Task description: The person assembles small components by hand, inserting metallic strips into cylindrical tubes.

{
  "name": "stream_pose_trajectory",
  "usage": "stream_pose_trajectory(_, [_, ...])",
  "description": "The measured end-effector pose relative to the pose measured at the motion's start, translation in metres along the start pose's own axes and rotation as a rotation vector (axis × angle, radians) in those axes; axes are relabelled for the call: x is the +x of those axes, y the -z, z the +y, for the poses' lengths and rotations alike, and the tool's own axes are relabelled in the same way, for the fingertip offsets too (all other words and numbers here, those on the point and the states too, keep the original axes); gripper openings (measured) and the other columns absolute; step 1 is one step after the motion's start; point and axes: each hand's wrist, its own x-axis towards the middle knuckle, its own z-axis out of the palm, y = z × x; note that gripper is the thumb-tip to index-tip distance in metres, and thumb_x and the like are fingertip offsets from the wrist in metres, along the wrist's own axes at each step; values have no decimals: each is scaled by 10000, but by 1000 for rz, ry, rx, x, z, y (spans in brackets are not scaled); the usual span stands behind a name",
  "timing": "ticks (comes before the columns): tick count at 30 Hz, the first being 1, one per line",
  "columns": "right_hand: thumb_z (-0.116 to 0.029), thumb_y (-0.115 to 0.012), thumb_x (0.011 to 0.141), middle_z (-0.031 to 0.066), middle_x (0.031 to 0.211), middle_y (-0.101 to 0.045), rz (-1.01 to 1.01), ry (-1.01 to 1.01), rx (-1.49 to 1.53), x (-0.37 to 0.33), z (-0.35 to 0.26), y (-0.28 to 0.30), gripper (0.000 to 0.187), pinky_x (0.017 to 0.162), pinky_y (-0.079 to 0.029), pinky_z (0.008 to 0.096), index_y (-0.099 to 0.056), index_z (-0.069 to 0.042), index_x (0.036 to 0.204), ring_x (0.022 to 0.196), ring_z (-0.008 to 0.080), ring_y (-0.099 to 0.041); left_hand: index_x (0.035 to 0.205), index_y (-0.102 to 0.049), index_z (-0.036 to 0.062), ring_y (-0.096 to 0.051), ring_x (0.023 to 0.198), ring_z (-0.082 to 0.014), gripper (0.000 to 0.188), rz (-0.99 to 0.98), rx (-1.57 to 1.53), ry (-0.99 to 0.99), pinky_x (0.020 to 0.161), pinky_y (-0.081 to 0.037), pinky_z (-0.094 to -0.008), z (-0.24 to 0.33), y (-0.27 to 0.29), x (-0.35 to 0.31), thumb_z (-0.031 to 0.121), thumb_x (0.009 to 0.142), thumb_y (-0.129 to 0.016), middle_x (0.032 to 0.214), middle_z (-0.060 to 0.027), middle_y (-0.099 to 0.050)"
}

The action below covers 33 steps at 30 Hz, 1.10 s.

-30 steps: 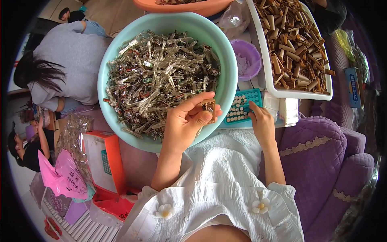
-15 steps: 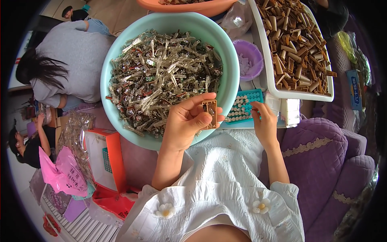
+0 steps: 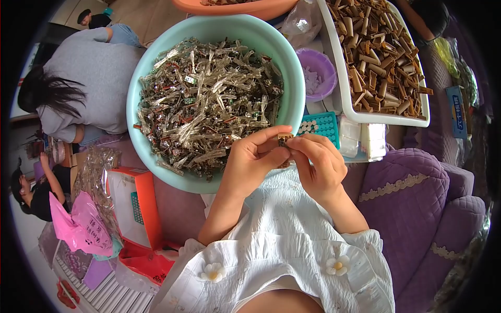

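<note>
My left hand [image 3: 253,164] grips a small brown plastic casing [image 3: 284,139] above the near right rim of the green basin. Its open inner side, with small parts in it, is partly visible between my fingers. My right hand [image 3: 321,166] is closed in a pinch against the casing's right side; anything tiny between those fingertips is hidden. Just behind the right hand lies a teal tray [image 3: 330,125] with several small pale round pieces. The light green basin [image 3: 295,78] is heaped with bundled clear-coated wires and small circuit parts [image 3: 209,99].
A white bin [image 3: 389,120] full of brown casing pieces stands far right. Beside it are a purple bowl [image 3: 326,65] with white bits and clear plastic packs [image 3: 373,141]. An orange basin [image 3: 235,9] sits behind. An orange-red box [image 3: 148,208] and another person [image 3: 99,78] are at left.
My right hand has come from the teal tray leftward to the casing and now meets my left hand. The casing has turned and is more covered by fingers.
</note>
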Motion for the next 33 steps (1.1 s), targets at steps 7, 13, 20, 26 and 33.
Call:
stream_pose_trajectory(7, [62, -555, 719, 93, 814, -611, 132, -488, -177, -38, 27, 22, 249, 602, -469, 275, -539, -16, 955, 714, 218, -588, 1056, -504, -18, -600, 739, -140, 287, 60, -12, -47, 642, -489, -228, 4, 6, -5, 80, 793, -564, 850, -100, -605])
stream_pose_trajectory(13, [2, -574, 724, 98, 784, -598, -219, -491, -451, -92, 54, 25, 259, 598, -463, 329, -544, -37, 978, 717, 242, -573, 1043, -507, -20, -599, 737, -138, 275, 36, -30, -62, 634, -485, -230, 2, 7, -5, 81, 792, -557, 835, -93, -605])
stream_pose_trajectory(20, [-6, -559, 734, 94, 805, -580, -252, -538, -434, -99, 61, 17, 140, 594, -462, 316, -548, -27, 872, 682, 248, -565, 1078, -493, -16, -600, 749, -144, 328, 34, -17, -32, 660, -494, -231, 3, 2, -4, 91, 782, -587, 872, -105, -603])
stream_pose_trajectory(26, [77, -583, 682, 100, 801, -583, 115, -457, -151, -49, 18, 9, 191, 590, -464, 277, -536, -11, 846, 670, 228, -576, 1108, -479, -10, -602, 779, -157, 378, 26, -13, -29, 692, -505, -240, 1, 1, -7, 81, 764, -608, 894, -104, -598])
stream_pose_trajectory(33, [128, -609, 614, 106, 740, -581, 273, -108, 131, -6, -6, -23, 284, 562, -473, 283, -512, 1, 849, 644, 222, -577, 1101, -494, -12, -574, 765, -97, 373, 82, 126, -118, 683, -494, -220, 2, 1, -7, 55, 754, -614, 856, -71, -596])
